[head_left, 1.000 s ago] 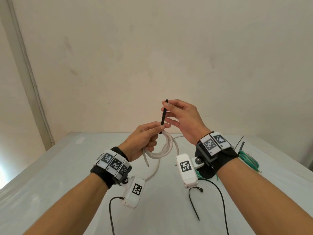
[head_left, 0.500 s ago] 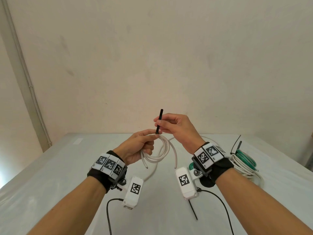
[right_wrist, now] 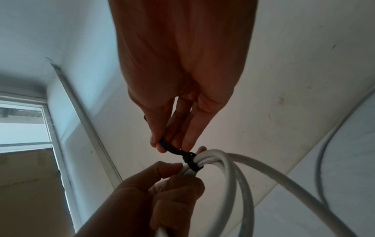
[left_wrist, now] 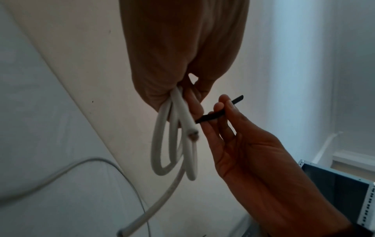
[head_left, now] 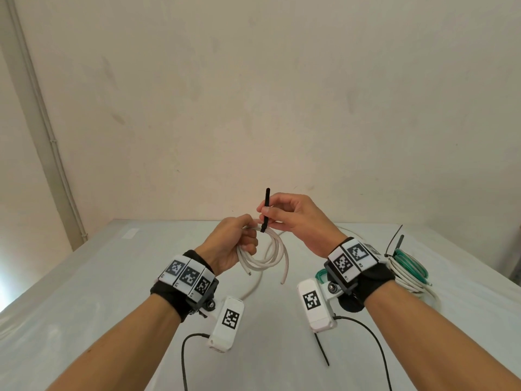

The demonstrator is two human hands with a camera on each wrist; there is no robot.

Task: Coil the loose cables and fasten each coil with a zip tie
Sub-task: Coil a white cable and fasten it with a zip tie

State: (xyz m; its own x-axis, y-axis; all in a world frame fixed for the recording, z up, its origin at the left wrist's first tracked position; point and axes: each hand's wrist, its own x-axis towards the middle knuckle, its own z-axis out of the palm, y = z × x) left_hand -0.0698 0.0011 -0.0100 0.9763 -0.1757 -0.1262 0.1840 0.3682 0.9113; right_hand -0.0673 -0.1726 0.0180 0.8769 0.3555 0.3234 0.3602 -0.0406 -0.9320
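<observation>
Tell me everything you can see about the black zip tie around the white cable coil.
The black zip tie is a thin, flat strip that looks like plastic. Its loop wraps the bunched strands of the white cable coil at the top, with the head sitting against them. The free tail sticks up past the right hand, whose fingertips pinch it. The left hand grips the coil just beside the loop, in the air above the table.

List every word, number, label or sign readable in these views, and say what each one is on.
No readable words or brand names in any view.
Left wristband: square black-and-white coded markers; tiny characters below them, too small to read.
Right wristband: the same, unreadable.
Two white camera units: one coded marker each, no text.
</observation>
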